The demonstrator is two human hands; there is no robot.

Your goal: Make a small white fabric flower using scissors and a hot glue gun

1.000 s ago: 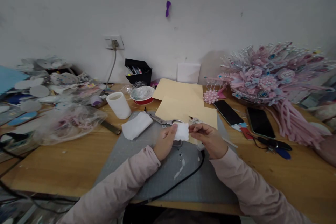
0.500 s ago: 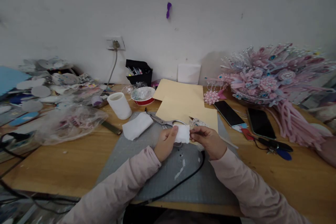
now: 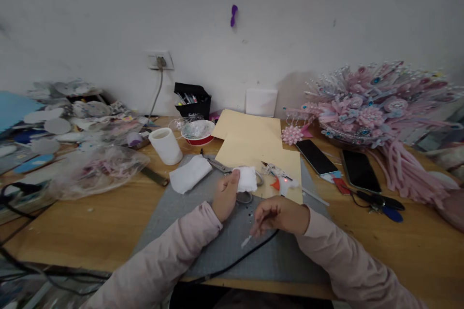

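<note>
My left hand [image 3: 226,195] pinches a small folded white pad [image 3: 247,179], soft-looking and roughly square, between thumb and fingers. Lower and to the right, my right hand [image 3: 279,215] reaches down, its fingertips drawn together at the upper end of a thin white scrap [image 3: 246,241] on the grey cutting mat [image 3: 213,256]; the fingertips are slightly blurred. Scissors [image 3: 218,165] lie behind the pad, their handles partly hidden by it. A white glue gun [image 3: 289,185] with an orange part and a lit red light rests behind my right hand.
White material [image 3: 190,174] and a white roll [image 3: 166,146] are to the left. Yellowish sheets [image 3: 250,142] overlap behind the scissors. Two phones [image 3: 317,157] and a pink beaded headdress [image 3: 355,111] stand right. A black cord [image 3: 232,264] crosses the mat; a plastic bag [image 3: 101,169] lies left.
My right hand has left the white pad and come down toward me to the scrap on the mat, uncovering the glue gun. The pad stays in my left hand, slightly raised.
</note>
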